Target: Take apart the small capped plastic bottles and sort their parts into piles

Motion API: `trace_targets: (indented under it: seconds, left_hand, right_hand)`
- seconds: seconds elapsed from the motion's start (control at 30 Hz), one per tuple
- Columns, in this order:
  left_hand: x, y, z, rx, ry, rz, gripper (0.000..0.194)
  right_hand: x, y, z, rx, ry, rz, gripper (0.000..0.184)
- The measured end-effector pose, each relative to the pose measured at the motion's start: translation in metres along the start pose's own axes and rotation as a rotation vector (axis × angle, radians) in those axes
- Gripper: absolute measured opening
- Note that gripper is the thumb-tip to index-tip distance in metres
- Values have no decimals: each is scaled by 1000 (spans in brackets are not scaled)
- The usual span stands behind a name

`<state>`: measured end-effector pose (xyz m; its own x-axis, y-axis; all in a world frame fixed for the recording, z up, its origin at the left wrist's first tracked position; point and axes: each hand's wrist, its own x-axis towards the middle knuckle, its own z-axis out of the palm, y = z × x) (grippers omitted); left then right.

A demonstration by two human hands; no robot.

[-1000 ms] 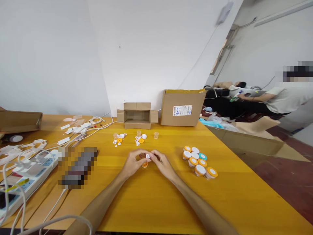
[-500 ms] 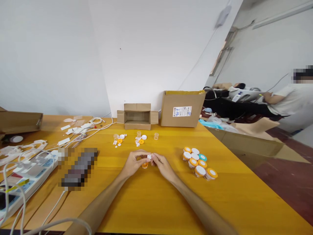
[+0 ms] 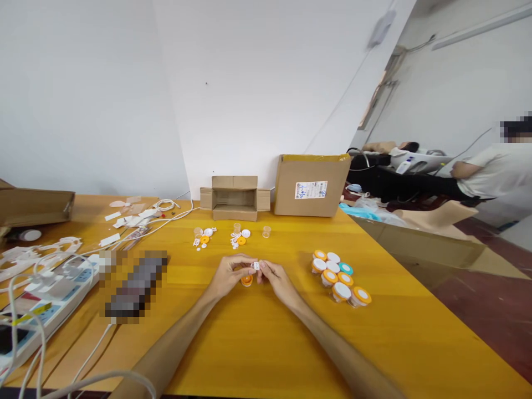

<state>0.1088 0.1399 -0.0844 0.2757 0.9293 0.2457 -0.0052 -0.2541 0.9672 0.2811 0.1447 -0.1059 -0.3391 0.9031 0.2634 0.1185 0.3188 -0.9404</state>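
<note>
Between the fingertips of both hands is a small white plastic piece with dark spots (image 3: pixel 255 266); its exact kind is too small to make out. My left hand (image 3: pixel 229 276) pinches it from one side, and my right hand (image 3: pixel 274 277) grips it from the other. Just under the fingers an orange ring-shaped part (image 3: pixel 246 280) rests on the table, partly covered by my left hand. Farther back lie two groups of parts: white caps (image 3: pixel 246 234), orange rings (image 3: pixel 241 241), clear cups (image 3: pixel 236 228) and small white pieces (image 3: pixel 196 243). Another clear cup (image 3: pixel 266 231) stands alone.
Several lidded clear cups (image 3: pixel 341 291) stand in a cluster on the right. An open cardboard box (image 3: pixel 235 215) and a larger closed carton (image 3: pixel 311 194) are at the wall. Left are a pixelated dark object (image 3: pixel 137 285), a power strip (image 3: pixel 54 310) and cables. A person (image 3: pixel 494 166) sits beyond.
The small white piece has turned slightly between my fingertips. Both hands stay in nearly the same place, and the view has shifted a little.
</note>
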Motion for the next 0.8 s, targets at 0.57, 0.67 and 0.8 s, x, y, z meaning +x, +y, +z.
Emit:
trace_targets:
  seconds: [0.57, 0.67, 0.8]
  left_hand:
    - [1, -3, 2, 169, 38, 51, 25]
    - [2, -3, 3, 179, 38, 45, 27]
    - [3, -4, 4, 178, 34, 42, 28]
  right_hand:
    - [2, -2, 3, 89, 46, 67, 67]
    - [2, -2, 2, 82, 37, 68, 67]
    - [2, -1, 2, 65, 50, 55, 67]
